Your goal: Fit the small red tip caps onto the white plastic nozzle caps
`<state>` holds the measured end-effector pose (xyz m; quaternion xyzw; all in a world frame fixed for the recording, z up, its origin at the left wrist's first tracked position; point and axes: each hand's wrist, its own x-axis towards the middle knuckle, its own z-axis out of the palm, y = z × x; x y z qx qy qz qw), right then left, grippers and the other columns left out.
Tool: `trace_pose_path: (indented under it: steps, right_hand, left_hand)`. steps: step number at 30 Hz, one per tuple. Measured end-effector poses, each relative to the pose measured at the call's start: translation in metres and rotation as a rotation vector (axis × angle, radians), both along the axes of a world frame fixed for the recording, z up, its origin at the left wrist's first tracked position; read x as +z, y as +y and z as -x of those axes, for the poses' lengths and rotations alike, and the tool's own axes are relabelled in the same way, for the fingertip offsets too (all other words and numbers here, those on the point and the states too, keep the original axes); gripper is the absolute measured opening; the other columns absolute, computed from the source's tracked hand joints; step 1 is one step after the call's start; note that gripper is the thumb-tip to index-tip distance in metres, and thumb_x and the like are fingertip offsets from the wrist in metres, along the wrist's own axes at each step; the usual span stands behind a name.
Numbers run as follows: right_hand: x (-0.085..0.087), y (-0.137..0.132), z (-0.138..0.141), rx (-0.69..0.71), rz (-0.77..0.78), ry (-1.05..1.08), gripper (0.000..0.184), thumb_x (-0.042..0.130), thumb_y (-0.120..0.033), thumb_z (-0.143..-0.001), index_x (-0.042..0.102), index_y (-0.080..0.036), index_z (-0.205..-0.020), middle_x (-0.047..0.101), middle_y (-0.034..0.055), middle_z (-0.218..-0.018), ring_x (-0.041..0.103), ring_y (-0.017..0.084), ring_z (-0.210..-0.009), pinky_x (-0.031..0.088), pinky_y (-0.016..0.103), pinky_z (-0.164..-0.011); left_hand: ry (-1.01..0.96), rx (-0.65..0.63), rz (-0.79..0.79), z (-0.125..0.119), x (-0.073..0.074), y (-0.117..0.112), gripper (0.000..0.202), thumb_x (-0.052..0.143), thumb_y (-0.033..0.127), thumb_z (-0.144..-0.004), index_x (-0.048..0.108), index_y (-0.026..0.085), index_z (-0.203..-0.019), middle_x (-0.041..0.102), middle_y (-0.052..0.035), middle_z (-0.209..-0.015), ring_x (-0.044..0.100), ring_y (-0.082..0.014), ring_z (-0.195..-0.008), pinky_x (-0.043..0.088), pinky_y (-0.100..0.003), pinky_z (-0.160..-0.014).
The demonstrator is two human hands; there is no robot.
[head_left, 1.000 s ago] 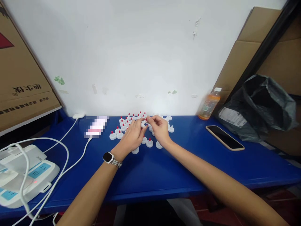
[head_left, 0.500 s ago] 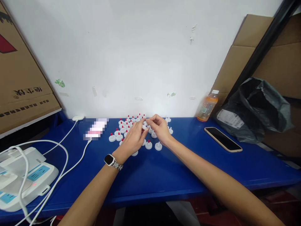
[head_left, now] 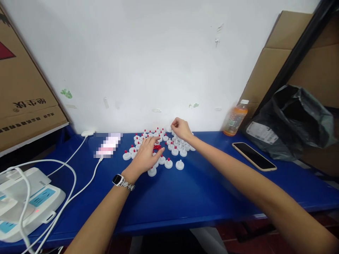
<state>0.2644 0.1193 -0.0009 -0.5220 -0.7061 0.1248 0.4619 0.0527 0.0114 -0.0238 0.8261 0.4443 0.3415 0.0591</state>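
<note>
Your left hand [head_left: 145, 154] is spread loosely by the loose red tips [head_left: 157, 147] at 12 o'clock, white nozzle caps [head_left: 183, 152] at their 3. Right hand [head_left: 182, 128]: pinched narrow, can't tell if it's got anything.

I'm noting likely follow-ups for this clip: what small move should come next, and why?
Probably the left hand should pinch one of the loose red tips: its thumb and fingers are spread beside them, and several plain white caps lack one, while others wear theirs. Whether the right hand holds anything is unclear.
</note>
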Motion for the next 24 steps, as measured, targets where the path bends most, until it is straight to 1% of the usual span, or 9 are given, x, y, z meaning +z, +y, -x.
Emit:
trace_pose_path:
  steps: [4,8,12,13,15,17,19,21,24]
  right_hand:
    - [-0.014,0.026,0.006,-0.006,0.067,-0.271,0.014,0.054,-0.010,-0.078,0.065,-0.018,-0.084,0.070,0.0038,-0.079,0.061,0.015,-0.071,0.042,0.024,-0.066]
    - [-0.020,0.029,0.009,0.045,0.114,-0.325,0.011,0.059,-0.013,-0.079,0.067,-0.017,-0.085,0.072,0.0051,-0.081,0.062,0.015,-0.072,0.042,0.023,-0.065]
    - [-0.017,0.012,0.005,0.041,0.092,-0.304,0.020,0.061,-0.024,-0.084,0.068,-0.016,-0.101,0.073,0.0052,-0.085,0.063,0.015,-0.071,0.043,0.024,-0.067]
    - [-0.016,0.006,0.004,0.045,0.080,-0.309,0.021,0.061,-0.028,-0.085,0.068,-0.017,-0.101,0.073,0.0047,-0.085,0.063,0.015,-0.071,0.044,0.024,-0.067]
    - [-0.015,-0.005,0.002,0.077,0.087,-0.346,0.018,0.065,-0.031,-0.082,0.070,-0.018,-0.092,0.073,0.0037,-0.081,0.063,0.015,-0.070,0.043,0.025,-0.066]
    - [-0.014,-0.013,0.000,0.127,0.137,-0.386,0.010,0.068,-0.026,-0.078,0.071,-0.018,-0.081,0.072,0.0028,-0.076,0.063,0.015,-0.069,0.043,0.024,-0.065]
    - [-0.012,-0.018,0.000,0.166,0.186,-0.374,0.003,0.067,-0.018,-0.076,0.070,-0.017,-0.076,0.072,0.0024,-0.073,0.063,0.014,-0.068,0.043,0.023,-0.064]
    - [-0.008,-0.023,-0.001,0.188,0.202,-0.308,0.005,0.065,-0.014,-0.076,0.070,-0.016,-0.076,0.072,0.0024,-0.072,0.063,0.014,-0.066,0.044,0.023,-0.063]
    - [0.001,-0.035,0.000,0.230,0.173,-0.131,0.005,0.065,-0.018,-0.079,0.069,-0.015,-0.078,0.072,0.0032,-0.072,0.063,0.014,-0.065,0.045,0.024,-0.063]
  left_hand:
    - [0.022,-0.002,0.015,-0.002,0.000,-0.001,0.034,0.051,0.041,-0.097,0.056,0.020,-0.123,0.058,-0.0084,-0.116,0.050,-0.0262,-0.113,0.043,-0.046,-0.102]
    - [0.031,0.008,0.013,-0.002,0.002,-0.001,0.031,0.050,0.041,-0.097,0.059,0.021,-0.118,0.057,-0.0079,-0.109,0.051,-0.0266,-0.109,0.044,-0.047,-0.098]
    - [0.026,0.002,0.023,-0.003,0.004,-0.002,0.025,0.047,0.031,-0.097,0.061,0.021,-0.115,0.056,-0.0081,-0.106,0.052,-0.0259,-0.106,0.045,-0.046,-0.096]
    - [0.025,0.000,0.024,-0.003,0.004,-0.002,0.025,0.047,0.028,-0.096,0.061,0.020,-0.115,0.056,-0.0081,-0.105,0.052,-0.0256,-0.105,0.045,-0.046,-0.096]
    - [0.026,-0.004,0.022,-0.003,0.004,-0.002,0.026,0.046,0.024,-0.095,0.061,0.020,-0.115,0.056,-0.0080,-0.104,0.052,-0.0253,-0.104,0.046,-0.045,-0.095]
    - [0.030,-0.006,0.015,-0.003,0.004,-0.001,0.026,0.046,0.023,-0.094,0.061,0.020,-0.115,0.057,-0.0079,-0.104,0.052,-0.0254,-0.104,0.046,-0.045,-0.095]
    - [0.033,-0.005,0.008,-0.002,0.003,-0.001,0.026,0.046,0.024,-0.094,0.061,0.020,-0.115,0.057,-0.0078,-0.104,0.053,-0.0254,-0.104,0.046,-0.045,-0.095]
    - [0.032,0.002,-0.007,-0.002,0.003,-0.001,0.026,0.047,0.025,-0.095,0.059,0.020,-0.117,0.058,-0.0083,-0.106,0.053,-0.0255,-0.105,0.046,-0.045,-0.096]
    - [0.013,0.014,-0.037,-0.001,0.004,-0.002,0.030,0.049,0.028,-0.095,0.055,0.018,-0.122,0.058,-0.0101,-0.117,0.053,-0.0261,-0.109,0.045,-0.046,-0.098]
